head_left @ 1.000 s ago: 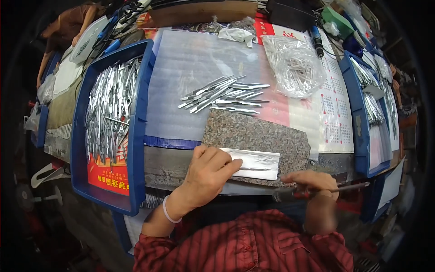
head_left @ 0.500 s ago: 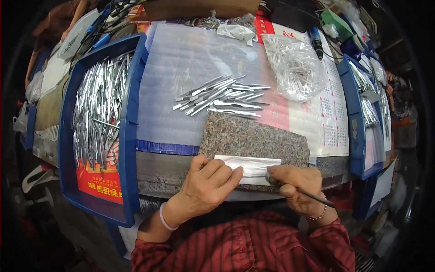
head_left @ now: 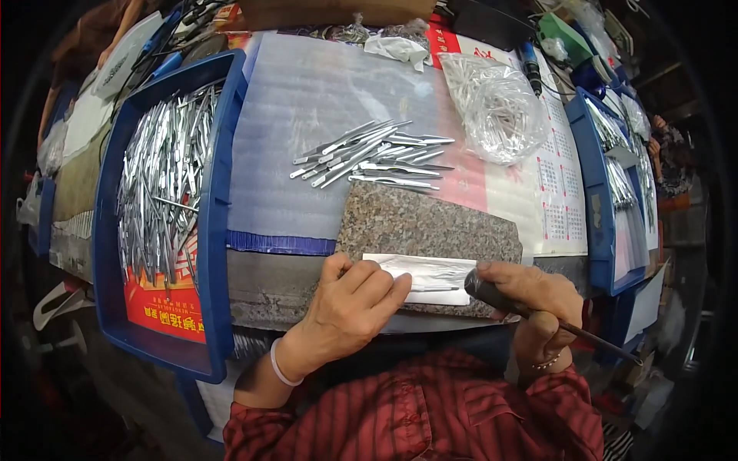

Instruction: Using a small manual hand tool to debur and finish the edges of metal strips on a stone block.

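On a speckled granite slab [head_left: 430, 215] at the table's near edge lies a white strip [head_left: 455, 267] with a slim silvery metal piece [head_left: 437, 289] across it. The curled fingers of my left hand [head_left: 350, 303] press down at the strip's left end and hold the metal piece; its left part is hidden under them. My right hand [head_left: 542, 300] is closed round a tool with a thick dark handle [head_left: 492, 296] and a thin shaft. The handle's blunt end is close to the strip's right end, and the shaft points down to the right.
Loose slim metal pieces [head_left: 365, 154] lie heaped behind the slab. At the left stands a blue tray [head_left: 223, 200] full of similar pieces. A clear plastic bag [head_left: 500, 115] of pieces lies at the back right, near another blue tray [head_left: 596, 200].
My right hand has moved right and turned, so the tool's handle now shows, pulled back from the strip. My left hand stays on the strip. The whole view has shifted slightly.
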Available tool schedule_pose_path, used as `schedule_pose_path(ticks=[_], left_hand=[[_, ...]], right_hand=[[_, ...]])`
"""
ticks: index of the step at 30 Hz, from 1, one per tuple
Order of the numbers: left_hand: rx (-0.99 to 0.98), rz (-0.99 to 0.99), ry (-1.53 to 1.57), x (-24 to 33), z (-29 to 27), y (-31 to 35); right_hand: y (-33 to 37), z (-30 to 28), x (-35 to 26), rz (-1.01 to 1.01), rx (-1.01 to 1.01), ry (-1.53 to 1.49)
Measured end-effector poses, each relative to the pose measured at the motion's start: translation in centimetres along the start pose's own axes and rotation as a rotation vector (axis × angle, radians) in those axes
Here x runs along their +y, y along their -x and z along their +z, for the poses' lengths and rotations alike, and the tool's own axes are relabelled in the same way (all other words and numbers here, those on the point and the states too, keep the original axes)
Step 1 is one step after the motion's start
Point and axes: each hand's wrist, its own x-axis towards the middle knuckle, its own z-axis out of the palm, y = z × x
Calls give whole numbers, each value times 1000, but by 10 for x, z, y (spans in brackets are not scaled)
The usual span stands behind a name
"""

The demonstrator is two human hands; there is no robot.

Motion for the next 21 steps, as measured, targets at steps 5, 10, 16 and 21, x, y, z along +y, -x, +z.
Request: schedule_pose_path(ticks=[5,10,16,21], left_hand=[[-18,-19,6,0,-1,2],[-8,-2,62,-1,-4,0],[-29,-159,113,-11,-17,8],[0,-187,149,-11,-17,14]], right_hand=[[-12,-3,-17,-11,-148,103],[-9,37,19,-170,-351,231],[-10,37,19,-119,-332,196],[-20,30,-7,-194,-282,164]])
